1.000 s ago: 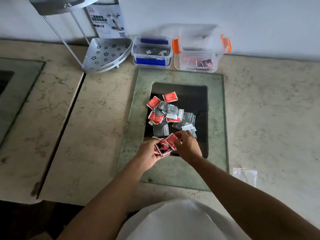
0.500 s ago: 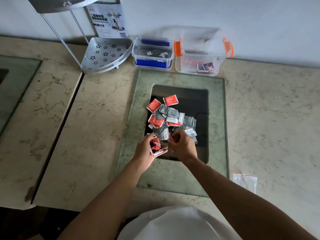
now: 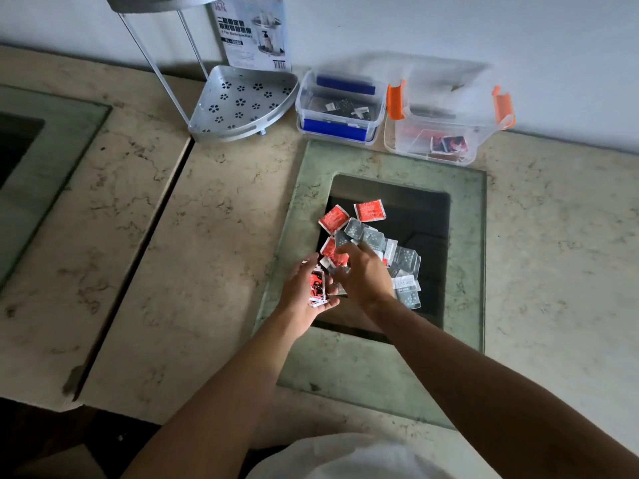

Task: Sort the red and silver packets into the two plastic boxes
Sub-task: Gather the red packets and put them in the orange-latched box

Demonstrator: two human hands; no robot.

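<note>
We work over a pale marble counter [image 3: 214, 216] that fills most of the frame, and in the middle of it lies a greenish glass slab [image 3: 294, 216] with a dark rectangular opening. The mixed pile [image 3: 373, 240] sits on that dark patch, we judge because red and silver both read clearly against it.

Along the wall at the top of the frame stand the two targets, side by side and open, so either can be reached in one stretch. The blue-clipped box [image 3: 340, 108], top centre, already holds a few silver packets; the orange-clipped box [image 3: 449, 129], just to its right, holds a few red ones. That tells us which colour goes where. A perforated metal corner shelf [image 3: 242, 102] stands to the upper left and takes no part.

At centre frame our left hand [image 3: 304, 288] is cupped, palm turned inward, fingers curled round a small stack of red packets [image 3: 317, 286] held on edge. We are gathering several so one trip to the orange box will do.

Our right hand [image 3: 363, 271] lies palm down on the near edge of the pile, fingertips on a red packet [image 3: 333, 252]. Whether it has pinched that packet we cannot tell; the fingers hide the contact.

Loose silver packets [image 3: 406, 281] spread right of that hand, two red ones [image 3: 370, 210] at the pile's upper edge.
</note>
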